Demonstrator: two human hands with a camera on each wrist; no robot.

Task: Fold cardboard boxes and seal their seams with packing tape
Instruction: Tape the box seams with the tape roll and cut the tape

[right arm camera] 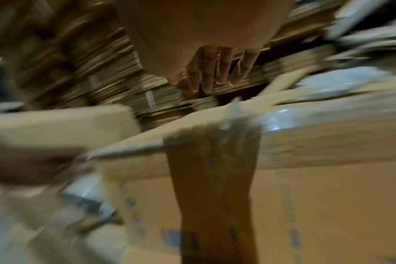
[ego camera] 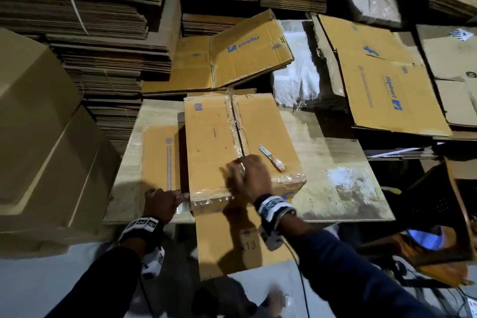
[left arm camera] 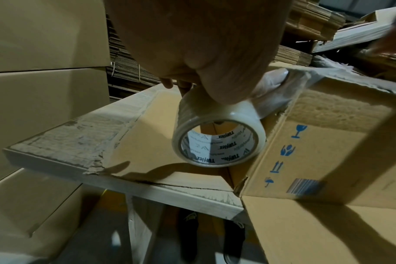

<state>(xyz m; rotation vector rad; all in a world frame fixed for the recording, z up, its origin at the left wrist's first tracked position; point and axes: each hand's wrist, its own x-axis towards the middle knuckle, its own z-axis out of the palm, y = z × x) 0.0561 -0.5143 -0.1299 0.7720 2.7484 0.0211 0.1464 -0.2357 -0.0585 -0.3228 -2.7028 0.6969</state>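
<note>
Under the left hand (left arm camera: 192, 44), only its wrist view reveals the gripped tape roll (left arm camera: 218, 141); right hand (ego camera: 249, 175) lies flat-fingered on the box (ego camera: 214, 142).

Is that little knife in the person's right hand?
No, the knife lies loose on top of the box, beside the right hand, which presses flat.

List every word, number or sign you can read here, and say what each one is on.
"TUFflex": inside the core of the tape roll.
"Flipkart": flat carton at right.
"Flipkart": flat carton behind the box.
"13", after an unclear character: hanging front flap.
Blue handling signs (glass, hands, arrows, umbrella), barcode: side of the box.
Small print elsewhere: too blurred.
</note>
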